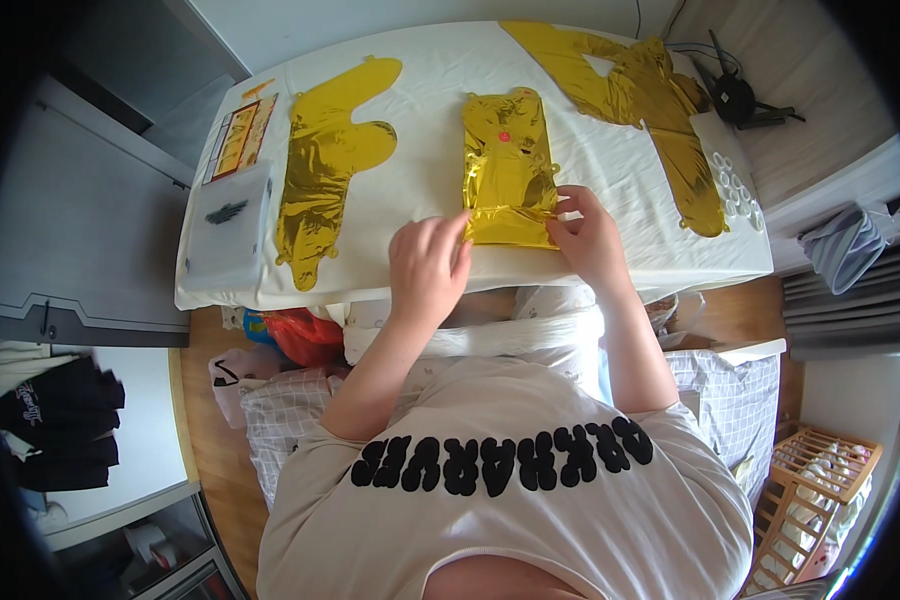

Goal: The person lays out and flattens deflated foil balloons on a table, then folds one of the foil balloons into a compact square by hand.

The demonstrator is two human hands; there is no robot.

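Observation:
A gold foil balloon (510, 180), flat and uninflated, lies in front of me on the white-covered table. Its near end is folded back over itself, making a straight crease across, and a small red spot shows on its upper part. My left hand (427, 268) is at the left edge of the folded end, fingers bent and gripping the foil's side. At the opposite edge, my right hand (592, 236) pinches the foil between thumb and fingers. Some fingertips are partly hidden against the shiny foil.
Flat gold foil balloons lie to the left (320, 150) and far right (630, 85). A clear plastic box (230, 225) stands at the table's left edge, below a packet (238, 138). White rings (735, 190) and a black stand (738, 98) are on the right.

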